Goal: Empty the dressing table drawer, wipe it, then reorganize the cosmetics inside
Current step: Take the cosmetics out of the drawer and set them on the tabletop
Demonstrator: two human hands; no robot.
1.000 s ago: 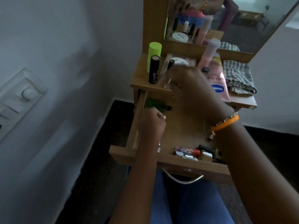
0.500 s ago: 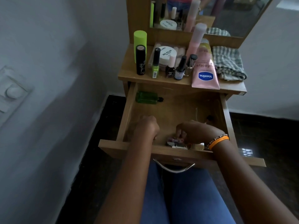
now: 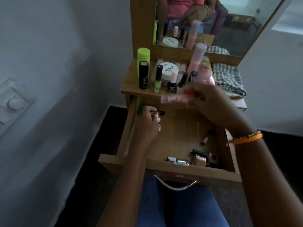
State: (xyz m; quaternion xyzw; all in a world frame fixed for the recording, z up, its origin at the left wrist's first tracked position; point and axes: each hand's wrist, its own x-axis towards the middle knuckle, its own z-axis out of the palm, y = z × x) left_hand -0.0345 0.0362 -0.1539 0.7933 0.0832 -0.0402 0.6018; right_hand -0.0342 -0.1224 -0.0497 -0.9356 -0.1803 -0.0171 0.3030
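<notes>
Emptying step in progress; drawer (image 3: 172,138) is pulled out over my lap. My right hand (image 3: 211,105) is raised above the back of the drawer, fingers pinching a pink-and-orange tube (image 3: 175,97) held roughly level; it is motion-blurred, so I cannot read what it is. My left hand (image 3: 147,123) is at the drawer's back left corner, fingers curled around a small metallic-looking item (image 3: 155,114), beside the green bottle (image 3: 141,109) lying there. Left in the drawer: a cluster of small bottles (image 3: 195,159) against the front wall at right, plus a small piece (image 3: 204,140) near the right wall. On the worktop (image 3: 131,89) stand a lime tube (image 3: 143,58), a black stick (image 3: 143,74), nail polishes, a white jar (image 3: 168,70), a pink Vaseline tube (image 3: 205,74) and a checked cloth (image 3: 227,79). Judgement: front edge of the worktop is crowded and the upright polishes look easy to topple, so the tube should go down in a gap rather than be pushed between them. Clear the green bottle next, then the front cluster. Keep the cloth reachable for wiping. Risk: small items rolling off the worktop's edge.
</notes>
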